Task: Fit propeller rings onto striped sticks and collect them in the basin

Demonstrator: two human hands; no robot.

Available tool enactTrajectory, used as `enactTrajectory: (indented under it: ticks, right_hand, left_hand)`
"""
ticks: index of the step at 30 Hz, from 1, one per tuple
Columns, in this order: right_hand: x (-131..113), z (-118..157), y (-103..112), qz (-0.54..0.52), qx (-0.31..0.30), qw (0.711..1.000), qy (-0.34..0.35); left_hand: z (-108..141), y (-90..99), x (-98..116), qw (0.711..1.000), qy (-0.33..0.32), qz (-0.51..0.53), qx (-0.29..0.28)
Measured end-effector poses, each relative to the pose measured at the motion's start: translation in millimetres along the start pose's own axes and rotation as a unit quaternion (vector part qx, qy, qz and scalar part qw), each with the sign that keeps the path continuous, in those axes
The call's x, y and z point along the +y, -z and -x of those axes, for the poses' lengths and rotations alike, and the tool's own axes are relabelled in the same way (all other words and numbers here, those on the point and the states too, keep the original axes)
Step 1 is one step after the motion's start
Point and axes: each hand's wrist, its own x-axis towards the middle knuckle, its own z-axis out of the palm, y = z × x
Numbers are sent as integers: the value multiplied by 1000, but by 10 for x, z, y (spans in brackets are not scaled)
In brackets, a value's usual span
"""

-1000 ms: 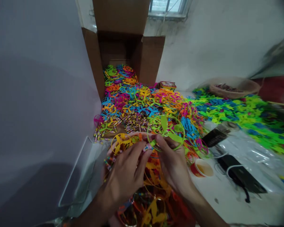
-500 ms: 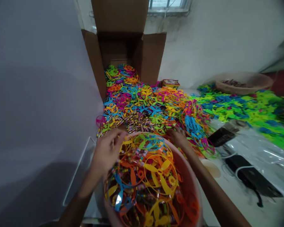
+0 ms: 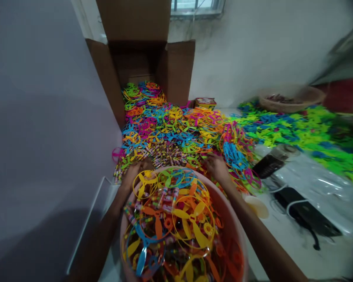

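Note:
A round pink tub (image 3: 241, 239) stands in front of me, heaped with ringed plastic propellers (image 3: 194, 219) and small clear tubes of coloured beads (image 3: 167, 197). Just past its left rim, my left hand (image 3: 137, 169) reaches down at the pile of tubes (image 3: 169, 153). Its fingers curl inward, partly hidden and dim, so what they hold does not show. Beyond the right rim, my right hand (image 3: 216, 165) rests at the near edge of the loose propeller pile (image 3: 176, 125). Those fingers are bent and closed among the pieces; I cannot make out what is in them.
An open cardboard box (image 3: 181, 72) spills propellers at the back. To the right lie a dark can (image 3: 272, 160), a black strap-like object (image 3: 307, 211), clear plastic bags (image 3: 320, 176), green and blue pieces (image 3: 306, 133) and a basin (image 3: 292, 98). A wall panel (image 3: 53, 129) borders the left.
My left hand has gone from above the tub's left rim down and forward to the tubes behind it. My right hand stays at the propeller pile. The view has shifted slightly.

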Motion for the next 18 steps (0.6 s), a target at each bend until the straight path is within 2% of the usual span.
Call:
enactTrajectory:
  ticks: [5, 7, 8, 9, 10, 13, 14, 15, 16, 18]
  right_hand:
    - [-234, -15, 149, -120, 113, 984, -64]
    - [-380, -15, 235, -173, 130, 973, -77]
    - [-469, -4, 282, -226, 117, 963, -86]
    - [-568, 19, 330, -298, 93, 945, -99]
    - [-673, 54, 377, -390, 56, 912, -116]
    - [-1001, 221, 490, -615, -23, 772, -160]
    - [-1104, 285, 511, -645, -28, 745, -166]
    - [-1200, 345, 522, -661, -34, 730, -172]
    - [-1285, 398, 524, -667, -44, 721, -181]
    - [-1422, 473, 504, -664, -71, 716, -206]
  left_hand:
    - [-89, 134, -22, 997, 20, 19, 71]
    - [-131, 217, 21, 993, 29, 30, 109]
    - [-145, 265, 62, 991, 29, 34, 127]
    - [-152, 318, 118, 988, 31, 45, 147]
    - [-151, 375, 188, 982, 35, 68, 173]
    - [-95, 537, 445, 944, 55, 195, 259]
    - [-69, 575, 526, 928, 60, 235, 282]
    - [-46, 597, 594, 919, 62, 254, 295]
    - [-28, 601, 643, 922, 56, 248, 293]
    - [-19, 551, 675, 951, 30, 198, 235]
